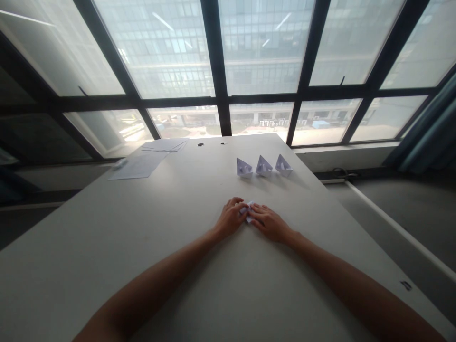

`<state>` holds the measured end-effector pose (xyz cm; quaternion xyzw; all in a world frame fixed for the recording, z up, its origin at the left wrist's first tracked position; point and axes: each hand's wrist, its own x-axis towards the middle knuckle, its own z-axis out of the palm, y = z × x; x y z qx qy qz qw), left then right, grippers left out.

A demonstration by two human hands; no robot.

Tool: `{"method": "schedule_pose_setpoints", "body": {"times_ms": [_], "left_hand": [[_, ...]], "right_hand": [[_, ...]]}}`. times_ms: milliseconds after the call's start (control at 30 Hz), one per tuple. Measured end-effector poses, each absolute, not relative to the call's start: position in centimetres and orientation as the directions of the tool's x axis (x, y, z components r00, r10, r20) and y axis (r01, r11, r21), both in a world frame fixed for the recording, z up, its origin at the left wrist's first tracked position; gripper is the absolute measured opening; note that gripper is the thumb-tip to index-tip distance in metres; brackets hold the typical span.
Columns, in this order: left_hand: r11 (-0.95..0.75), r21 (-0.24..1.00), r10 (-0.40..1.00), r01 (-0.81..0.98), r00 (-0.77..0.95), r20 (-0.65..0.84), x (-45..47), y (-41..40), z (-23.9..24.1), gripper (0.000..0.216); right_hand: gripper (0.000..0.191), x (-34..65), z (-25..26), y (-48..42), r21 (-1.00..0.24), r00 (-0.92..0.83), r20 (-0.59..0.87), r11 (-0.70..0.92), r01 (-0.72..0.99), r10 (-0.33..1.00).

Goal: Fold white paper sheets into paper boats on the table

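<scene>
Folded paper [249, 220] on the desk [185, 204], between left hand [233, 216] and right hand [269, 222].
Both grips grasp it, fingers partly hiding it; its folding looks unfinished, whereas three paper boats [264, 167] stand apparently complete in a row just beyond. Moving room is wider leftward; the desk's right edge lies nearer, and the boats limit forward reach.
</scene>
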<state>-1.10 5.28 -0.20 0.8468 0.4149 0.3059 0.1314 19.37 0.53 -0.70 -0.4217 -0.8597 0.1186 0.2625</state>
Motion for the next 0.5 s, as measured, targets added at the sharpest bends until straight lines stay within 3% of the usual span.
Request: {"method": "schedule_pose_setpoints", "body": {"times_ms": [233, 367, 500], "left_hand": [[-0.763, 0.365, 0.643, 0.534, 0.684, 0.344, -1.2, 5.2, -0.5, 0.047], [-0.758, 0.395, 0.645, 0.519, 0.683, 0.343, -1.3, 5.3, -0.4, 0.041], [-0.761, 0.473, 0.631, 0.444, 0.678, 0.377, -1.3, 5.3, -0.4, 0.026]], "right_hand": [[0.039, 19.6, -1.2, 1.0, -0.389, -0.355, 0.389, 0.501, 0.773, 0.850], [0.040, 19.8, -1.8, 1.3, -0.392, -0.222, 0.420, 0.397, 0.830, 0.880], [0.035, 19.8, -2.0, 1.5, -0.398, -0.223, 0.434, 0.408, 0.821, 0.873]]}}
